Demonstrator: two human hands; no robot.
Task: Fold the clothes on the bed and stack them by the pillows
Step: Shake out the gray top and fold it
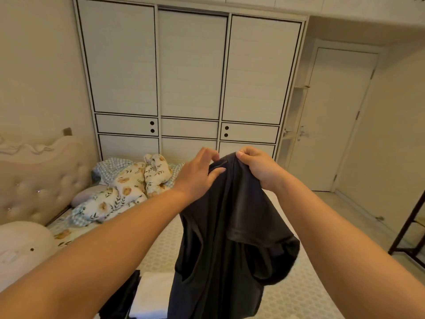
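Observation:
A dark grey T-shirt (232, 238) hangs in the air over the bed (299, 295), bunched and unfolded, a sleeve drooping on its right side. My right hand (257, 169) pinches its top edge in a closed grip. My left hand (200, 173) is beside it, fingers curled into the same top edge of the shirt. Below the shirt, at the near edge of the bed, lie a white folded garment (154, 293) and a black garment (122, 298). A pale pillow (20, 247) sits at the left by the tufted headboard (39, 180).
A crumpled floral and checked quilt (124, 189) lies at the far left of the bed. A white sliding wardrobe (190, 77) fills the wall behind. A shut door (333, 123) is at the right, and a dark wooden rack (411, 231) stands at the right edge.

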